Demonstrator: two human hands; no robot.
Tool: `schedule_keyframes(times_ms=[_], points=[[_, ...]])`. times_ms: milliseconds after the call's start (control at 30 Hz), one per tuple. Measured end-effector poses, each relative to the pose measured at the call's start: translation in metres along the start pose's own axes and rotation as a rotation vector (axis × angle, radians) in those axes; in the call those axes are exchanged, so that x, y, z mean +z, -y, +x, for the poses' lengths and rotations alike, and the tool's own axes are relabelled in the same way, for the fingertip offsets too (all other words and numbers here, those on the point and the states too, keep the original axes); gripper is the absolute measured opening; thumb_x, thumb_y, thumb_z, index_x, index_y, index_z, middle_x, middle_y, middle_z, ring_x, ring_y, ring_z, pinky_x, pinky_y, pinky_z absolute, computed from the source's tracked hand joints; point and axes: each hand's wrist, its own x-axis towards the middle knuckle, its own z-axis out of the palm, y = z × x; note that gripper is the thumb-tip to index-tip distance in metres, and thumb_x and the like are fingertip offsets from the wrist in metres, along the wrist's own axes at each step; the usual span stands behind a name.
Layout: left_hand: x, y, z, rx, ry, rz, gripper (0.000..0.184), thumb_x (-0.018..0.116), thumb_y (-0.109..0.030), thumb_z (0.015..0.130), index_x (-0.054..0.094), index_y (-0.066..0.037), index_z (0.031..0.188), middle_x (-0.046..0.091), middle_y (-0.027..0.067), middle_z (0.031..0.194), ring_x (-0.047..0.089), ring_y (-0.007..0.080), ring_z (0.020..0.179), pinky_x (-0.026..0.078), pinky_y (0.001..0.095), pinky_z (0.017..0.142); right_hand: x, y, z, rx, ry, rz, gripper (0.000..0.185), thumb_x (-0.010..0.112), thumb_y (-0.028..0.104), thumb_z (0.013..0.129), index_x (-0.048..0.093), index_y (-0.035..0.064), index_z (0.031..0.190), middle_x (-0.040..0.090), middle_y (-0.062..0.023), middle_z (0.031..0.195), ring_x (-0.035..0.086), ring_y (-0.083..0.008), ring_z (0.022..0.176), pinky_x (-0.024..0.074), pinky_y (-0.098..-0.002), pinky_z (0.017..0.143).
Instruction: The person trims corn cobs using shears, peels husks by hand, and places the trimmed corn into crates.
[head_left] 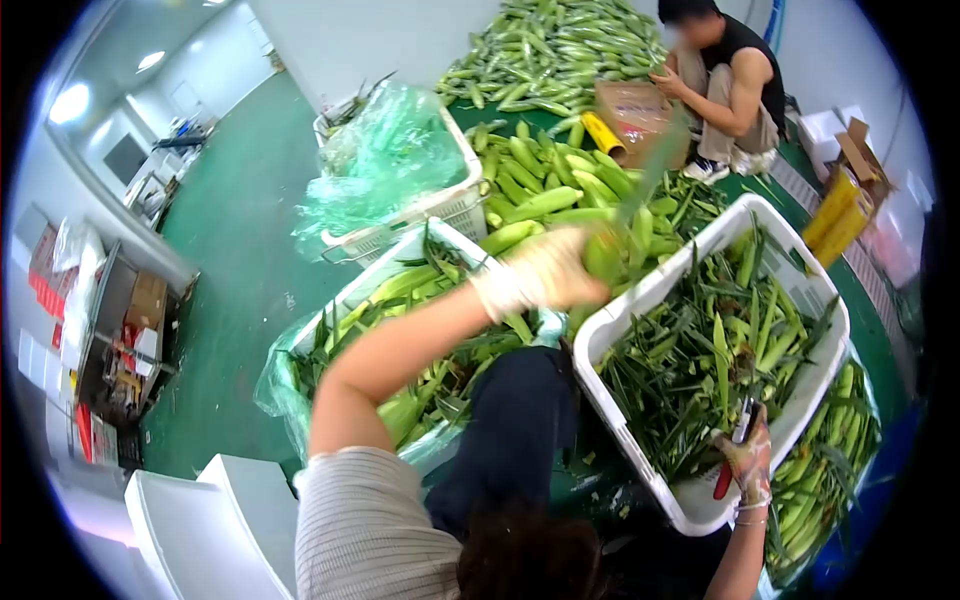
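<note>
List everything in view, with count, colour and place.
Co-worker in sleeveless top: one, black, back right
Long, slender corn ears: many, green, heaped centre and back, bagged lower right
Rectangular white plastic crates: three, white, two left, one right
Narrow leaf trimmings: many, dark green, right crate
Crumpled plastic film: uncountable, pale green, around the left crates
Square cardboard box: one, brown, before the co-worker
Cylindrical yellow tube: one, yellow, against that box
Red-handled metal clippers: one, red and silver, over right crate
Left hand: one, pale glove, holding a blurred green corn ear
Right hand: one, patterned glove, gripping the clippers
</note>
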Motion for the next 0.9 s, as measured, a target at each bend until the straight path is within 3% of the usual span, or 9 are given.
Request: schedule_keyframes(times_ms=[100, 167, 300, 400, 533, 600, 733, 833, 900], points=[[-0.151, 0.055, 0.028, 0.002, -0.353, 0.374, 0.063, 0.073, -0.009, 0.069, 0.051, -0.007, 0.127, 0.061, 0.0171, 0.111, 0.059, 0.0263, 0.103, 0.049, 0.0348, 0.088, 0.004, -0.003, 0.009, 0.1, 0.083, 0.072, 0.057, 0.074, 0.016, 0.066, 0.05, -0.0035, 0.114, 0.062, -0.0147, 0.098, 0.059, -0.0249, 0.085, 0.0485, -0.0324, 0.077], [-0.274, 0.115, 0.032, -0.205, -0.777, 0.704, 0.073, 0.078, -0.027, 0.065, 0.05, -0.005, 0.128, 0.058, 0.0198, 0.118, 0.058, 0.0284, 0.106, 0.049, 0.0375, 0.089, 0.028, -0.04, 0.017, 0.133, 0.037, 0.266, 0.06, 0.075, 0.018, 0.067, 0.049, -0.0035, 0.117, 0.063, -0.0135, 0.097, 0.059, -0.0236, 0.084, 0.0488, -0.0317, 0.075], [-0.366, 0.184, -0.06, -0.458, -1.101, 0.823, 0.045, 0.068, -0.027, 0.074, 0.06, -0.003, 0.111, 0.065, 0.0166, 0.098, 0.063, 0.0284, 0.087, 0.05, 0.039, 0.078, 0.038, -0.033, 0.007, 0.189, 0.129, 0.038, 0.076, 0.077, 0.021, 0.067, 0.042, -0.0055, 0.129, 0.062, -0.0169, 0.108, 0.06, -0.0248, 0.091, 0.0477, -0.0329, 0.084], [-0.258, 0.235, -0.124, -0.267, -0.988, 0.554, 0.03, 0.056, -0.028, 0.082, 0.067, -0.004, 0.095, 0.068, 0.0176, 0.089, 0.065, 0.0331, 0.081, 0.05, 0.0411, 0.074, 0.044, 0.004, -0.001, 0.109, 0.259, 0.019, 0.081, 0.077, 0.021, 0.067, 0.038, -0.0082, 0.131, 0.061, -0.0207, 0.112, 0.059, -0.028, 0.098, 0.0466, -0.0324, 0.088], [-0.098, 0.279, -0.177, -0.885, -0.327, 0.472, 0.031, 0.05, -0.03, 0.082, 0.068, -0.007, 0.093, 0.066, 0.0188, 0.1, 0.063, 0.0344, 0.095, 0.048, 0.0396, 0.085, 0.071, -0.026, -0.01, 0.086, 0.186, -0.147, 0.077, 0.076, 0.02, 0.066, 0.039, -0.009, 0.128, 0.06, -0.0221, 0.111, 0.059, -0.0304, 0.099, 0.0453, -0.033, 0.089], [-0.059, 0.284, -0.196, -0.922, 0.099, 0.351, 0.048, 0.056, -0.04, 0.08, 0.063, -0.002, 0.108, 0.064, 0.0202, 0.107, 0.06, 0.0335, 0.104, 0.046, 0.0375, 0.09, 0.068, -0.021, -0.016, 0.126, 0.202, -0.132, 0.072, 0.076, 0.02, 0.066, 0.043, -0.0089, 0.124, 0.061, -0.0196, 0.107, 0.059, -0.0287, 0.095, 0.0463, -0.0335, 0.086], [-0.015, 0.296, -0.218, -0.877, 0.156, 0.132, 0.071, 0.073, -0.042, 0.069, 0.056, 0.004, 0.12, 0.06, 0.025, 0.114, 0.058, 0.0332, 0.106, 0.043, 0.0355, 0.095, 0.06, -0.02, -0.02, 0.266, 0.239, 0.013, 0.071, 0.076, 0.02, 0.067, 0.044, -0.0091, 0.123, 0.062, -0.0178, 0.105, 0.059, -0.0269, 0.092, 0.0471, -0.0333, 0.084], [0.038, 0.334, -0.231, -0.686, 0.138, 0.885, 0.058, 0.069, -0.039, 0.074, 0.056, 0.006, 0.109, 0.058, 0.0228, 0.109, 0.055, 0.0343, 0.105, 0.043, 0.0391, 0.091, 0.069, -0.023, -0.022, 0.258, 0.13, 0.072, 0.067, 0.075, 0.022, 0.069, 0.045, -0.0057, 0.123, 0.062, -0.0158, 0.104, 0.059, -0.0252, 0.09, 0.0478, -0.0321, 0.08], [0.046, 0.315, -0.206, -0.718, 0.247, 0.873, 0.055, 0.064, -0.035, 0.077, 0.051, -0.005, 0.121, 0.058, 0.0219, 0.111, 0.053, 0.0356, 0.109, 0.043, 0.0415, 0.092, 0.068, -0.01, -0.018, 0.295, 0.273, 0.035, 0.069, 0.074, 0.022, 0.07, 0.045, -0.0084, 0.125, 0.061, -0.0184, 0.11, 0.059, -0.0259, 0.094, 0.0464, -0.032, 0.084]])
